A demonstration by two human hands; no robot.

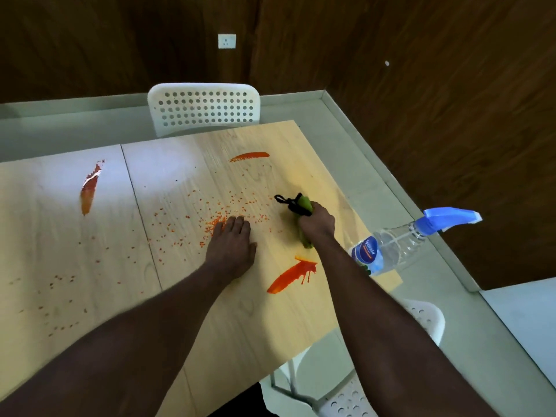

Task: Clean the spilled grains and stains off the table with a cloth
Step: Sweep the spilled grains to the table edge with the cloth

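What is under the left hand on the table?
The left hand lies flat on the wooden table, its fingertips at the dense orange grains. Grains show around the fingers; whether any lie beneath the palm cannot be seen.

The table [270, 311] is pale wood with a faint grain. Across it lie small orange grains [216, 218] and three orange-red stains [290, 276] — one is streaked white with glare. The cloth [304, 203] is lime green with a black trim and loop. The spray bottle [400, 245] is clear, with a blue trigger head and a blue-and-white label. The chair [204, 108] is white — dotted with round holes. The wall [421, 85] is dark brown wood.
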